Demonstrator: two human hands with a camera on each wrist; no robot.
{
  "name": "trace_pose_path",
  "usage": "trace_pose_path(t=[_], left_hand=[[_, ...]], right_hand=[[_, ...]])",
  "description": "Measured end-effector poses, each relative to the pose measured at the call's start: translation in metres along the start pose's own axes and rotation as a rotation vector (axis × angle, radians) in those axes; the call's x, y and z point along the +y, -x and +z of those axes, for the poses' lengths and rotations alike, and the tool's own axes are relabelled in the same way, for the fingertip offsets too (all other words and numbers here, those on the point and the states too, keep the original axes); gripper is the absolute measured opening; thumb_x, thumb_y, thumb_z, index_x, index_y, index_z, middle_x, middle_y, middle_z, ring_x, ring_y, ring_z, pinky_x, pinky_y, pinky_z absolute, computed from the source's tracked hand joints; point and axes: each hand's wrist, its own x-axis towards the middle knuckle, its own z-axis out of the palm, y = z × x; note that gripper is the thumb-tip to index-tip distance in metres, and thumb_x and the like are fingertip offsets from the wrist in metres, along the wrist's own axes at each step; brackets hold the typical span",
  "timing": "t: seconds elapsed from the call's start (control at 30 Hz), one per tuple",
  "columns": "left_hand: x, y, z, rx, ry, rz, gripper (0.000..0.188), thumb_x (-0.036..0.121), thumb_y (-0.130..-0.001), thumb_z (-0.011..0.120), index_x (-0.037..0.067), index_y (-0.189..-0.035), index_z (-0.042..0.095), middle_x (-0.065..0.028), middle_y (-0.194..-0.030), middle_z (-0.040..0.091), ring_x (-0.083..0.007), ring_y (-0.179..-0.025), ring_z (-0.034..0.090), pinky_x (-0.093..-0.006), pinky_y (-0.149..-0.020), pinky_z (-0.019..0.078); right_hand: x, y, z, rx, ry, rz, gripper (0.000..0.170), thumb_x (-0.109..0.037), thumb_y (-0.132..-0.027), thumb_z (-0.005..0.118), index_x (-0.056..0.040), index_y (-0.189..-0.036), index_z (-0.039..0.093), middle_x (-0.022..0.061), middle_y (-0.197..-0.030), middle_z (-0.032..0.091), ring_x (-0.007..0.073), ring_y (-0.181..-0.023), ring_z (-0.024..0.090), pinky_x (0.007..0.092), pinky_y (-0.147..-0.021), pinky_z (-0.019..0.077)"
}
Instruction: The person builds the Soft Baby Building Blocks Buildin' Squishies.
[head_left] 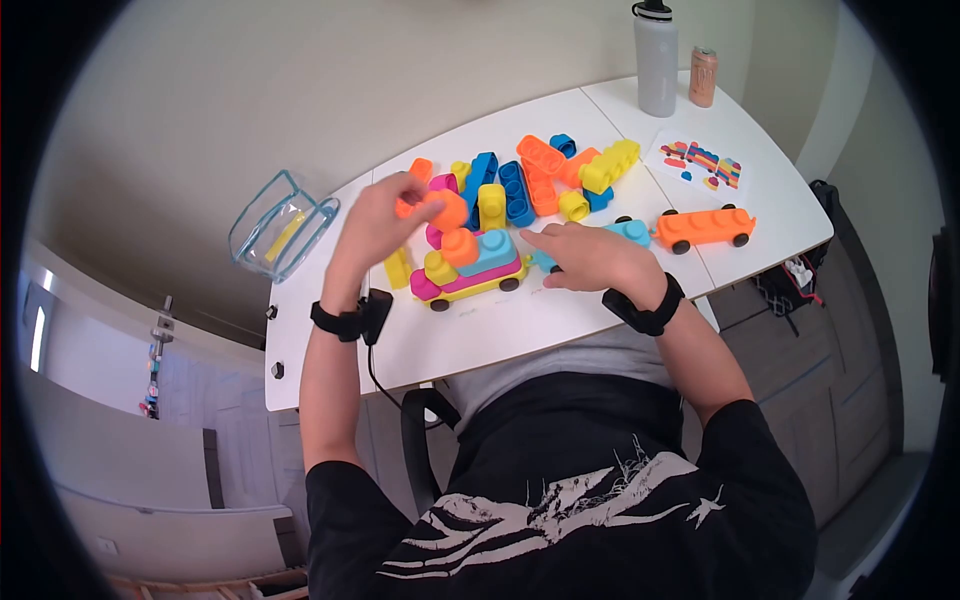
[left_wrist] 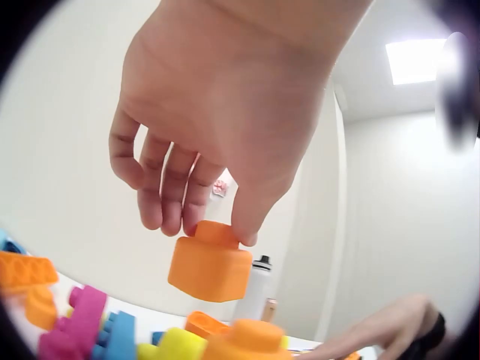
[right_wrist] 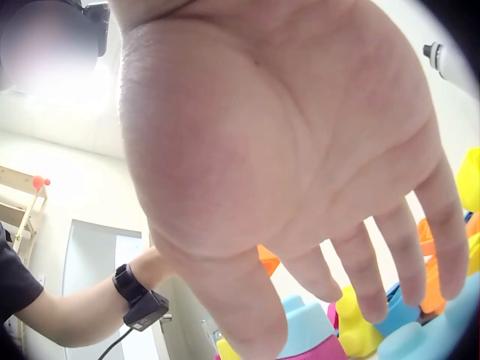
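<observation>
My left hand (head_left: 385, 222) pinches an orange block (head_left: 447, 209) by its stud between thumb and fingertips; in the left wrist view the block (left_wrist: 210, 262) hangs in the air. Below and to the right of it stands a wheeled vehicle with a yellow base (head_left: 470, 290), a magenta layer, a light blue block (head_left: 488, 252), an orange block (head_left: 460, 247) and a yellow block (head_left: 439, 267). My right hand (head_left: 592, 260), fingers extended, is over a light blue wheeled piece (head_left: 628, 232) at the vehicle's right end. Whether it touches that piece is unclear.
An orange wheeled car (head_left: 706, 227) stands to the right. Loose blocks (head_left: 541, 188) lie behind the vehicle. A picture sheet (head_left: 700, 165), a bottle (head_left: 656, 65) and a can (head_left: 703, 77) are at the back right. A clear bag (head_left: 283, 228) is at the left edge.
</observation>
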Motion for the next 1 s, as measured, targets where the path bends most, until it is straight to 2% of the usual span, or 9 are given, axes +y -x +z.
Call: trace_pose_path(t=[0.1,0.2,0.27,0.4,0.47,0.8,1.0], left_hand=[[0.038,0.006,0.012,-0.034,-0.076,0.052,0.036,0.037,-0.089,0.081,0.002,-0.098,0.072,-0.0096,-0.092,0.073,-0.0253,-0.087,0.071,-0.0350,-0.078,0.0559],[0.045,0.007,0.029,-0.023,-0.115,0.124,0.036,0.038,-0.088,0.081,0.005,-0.097,0.072,-0.0083,-0.089,0.073,-0.0248,-0.087,0.072,-0.0364,-0.077,0.0566],[0.048,0.007,0.036,-0.132,-0.206,0.039,0.034,0.036,-0.088,0.082,0.005,-0.100,0.073,-0.0098,-0.097,0.075,-0.0273,-0.090,0.072,-0.0384,-0.079,0.0566],[0.046,0.008,0.044,-0.146,-0.254,0.021,0.036,0.037,-0.088,0.081,0.004,-0.100,0.073,-0.0106,-0.095,0.075,-0.0272,-0.090,0.073,-0.0386,-0.079,0.0571],[0.046,0.009,0.045,-0.154,-0.200,-0.045,0.037,0.038,-0.088,0.081,0.004,-0.100,0.073,-0.0115,-0.093,0.075,-0.0278,-0.088,0.073,-0.0389,-0.079,0.0569],[0.048,0.008,0.049,-0.147,-0.283,0.000,0.037,0.038,-0.089,0.079,0.004,-0.099,0.071,-0.0109,-0.090,0.074,-0.0295,-0.083,0.071,-0.0402,-0.073,0.0553],[0.048,0.018,0.042,-0.164,-0.290,-0.067,0.037,0.039,-0.090,0.078,0.004,-0.101,0.072,-0.0116,-0.092,0.075,-0.0298,-0.086,0.072,-0.0410,-0.074,0.0558]], right_hand=[[0.003,-0.001,0.004,-0.066,0.011,0.017,0.077,-0.025,-0.094,0.076,-0.0072,-0.160,0.039,0.0169,-0.131,0.064,0.0360,-0.123,0.062,0.0443,-0.101,0.0521],[0.007,-0.002,0.011,-0.064,0.000,0.024,0.076,-0.026,-0.093,0.076,-0.0064,-0.158,0.042,0.0169,-0.130,0.064,0.0360,-0.122,0.063,0.0447,-0.101,0.0520],[0.002,0.001,0.006,-0.074,-0.009,0.032,0.075,-0.025,-0.093,0.076,-0.0062,-0.157,0.043,0.0169,-0.130,0.064,0.0359,-0.121,0.064,0.0448,-0.101,0.0523],[0.005,0.002,0.009,-0.065,-0.015,0.015,0.072,-0.026,-0.092,0.077,-0.0055,-0.155,0.047,0.0170,-0.130,0.064,0.0355,-0.118,0.066,0.0448,-0.099,0.0531],[0.007,0.000,0.010,-0.075,-0.016,0.021,0.071,-0.026,-0.092,0.077,-0.0053,-0.154,0.048,0.0169,-0.130,0.064,0.0354,-0.118,0.066,0.0447,-0.098,0.0533],[-0.003,0.001,0.004,-0.100,-0.005,0.048,0.068,-0.027,-0.093,0.076,-0.0058,-0.152,0.050,0.0157,-0.134,0.063,0.0346,-0.119,0.066,0.0442,-0.100,0.0532],[0.003,0.000,0.007,-0.063,-0.025,-0.025,0.067,-0.025,-0.093,0.076,-0.0060,-0.152,0.050,0.0167,-0.134,0.065,0.0357,-0.123,0.064,0.0444,-0.103,0.0523]])
